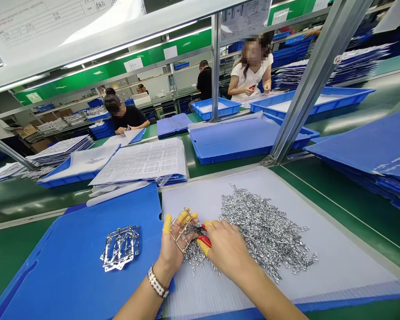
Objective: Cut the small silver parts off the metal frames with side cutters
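Note:
My left hand (pixel 173 242), with yellow finger cots on several fingertips, holds up a small square metal frame (pixel 179 224) with thin crossbars and small parts on it. My right hand (pixel 228 246) is closed round red-handled pliers (pixel 205 240); their jaws point at the frame and are partly hidden by the fingers. Just beyond the hands, a large heap of small shiny metal pieces (pixel 260 226) lies on a whitish sheet (pixel 306 266). On the blue board (pixel 70 266) to the left rests a stack of similar metal frames (pixel 122 244).
Behind the hands stand a stack of papery sheets (pixel 146 160) and a blue tray (pixel 233 138). A slanted metal post (pixel 310 84) rises at the right, near stacked blue boards (pixel 370 146). Co-workers (pixel 251 73) sit across the bench.

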Demonstrator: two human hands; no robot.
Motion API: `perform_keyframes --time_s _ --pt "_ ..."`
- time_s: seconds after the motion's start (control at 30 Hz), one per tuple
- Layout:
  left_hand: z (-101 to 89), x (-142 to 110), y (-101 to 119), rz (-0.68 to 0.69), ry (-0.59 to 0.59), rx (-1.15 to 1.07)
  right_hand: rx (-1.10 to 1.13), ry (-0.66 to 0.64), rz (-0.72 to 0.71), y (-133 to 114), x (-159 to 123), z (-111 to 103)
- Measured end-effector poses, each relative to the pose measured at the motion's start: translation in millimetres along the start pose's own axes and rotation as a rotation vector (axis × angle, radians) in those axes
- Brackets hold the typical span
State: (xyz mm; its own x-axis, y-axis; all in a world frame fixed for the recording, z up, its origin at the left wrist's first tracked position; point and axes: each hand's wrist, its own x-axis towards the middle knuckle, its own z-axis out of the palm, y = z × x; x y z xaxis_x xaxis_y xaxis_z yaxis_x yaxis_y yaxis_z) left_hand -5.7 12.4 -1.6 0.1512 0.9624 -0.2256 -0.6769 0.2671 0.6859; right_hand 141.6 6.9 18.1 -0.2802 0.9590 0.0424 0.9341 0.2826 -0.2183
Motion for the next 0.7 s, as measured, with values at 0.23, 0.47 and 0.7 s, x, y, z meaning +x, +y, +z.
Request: perform_keyframes --time_s 0.23,0.47,0.7 --pt "-0.2 0.6 -0.8 0.024 0.057 0.027 -0.054 -0.002 -0.015 -4.6 4.8 0.3" --pt "0.1 2.7 4.3 -0.022 0.064 -0.070 -0.052 0.016 -0.020 -5.2 -5.3 -4.6" --pt "1.7 1.6 4.2 0.000 0.091 -0.080 0.032 0.006 -0.072 -17.4 -9.9 1.5"
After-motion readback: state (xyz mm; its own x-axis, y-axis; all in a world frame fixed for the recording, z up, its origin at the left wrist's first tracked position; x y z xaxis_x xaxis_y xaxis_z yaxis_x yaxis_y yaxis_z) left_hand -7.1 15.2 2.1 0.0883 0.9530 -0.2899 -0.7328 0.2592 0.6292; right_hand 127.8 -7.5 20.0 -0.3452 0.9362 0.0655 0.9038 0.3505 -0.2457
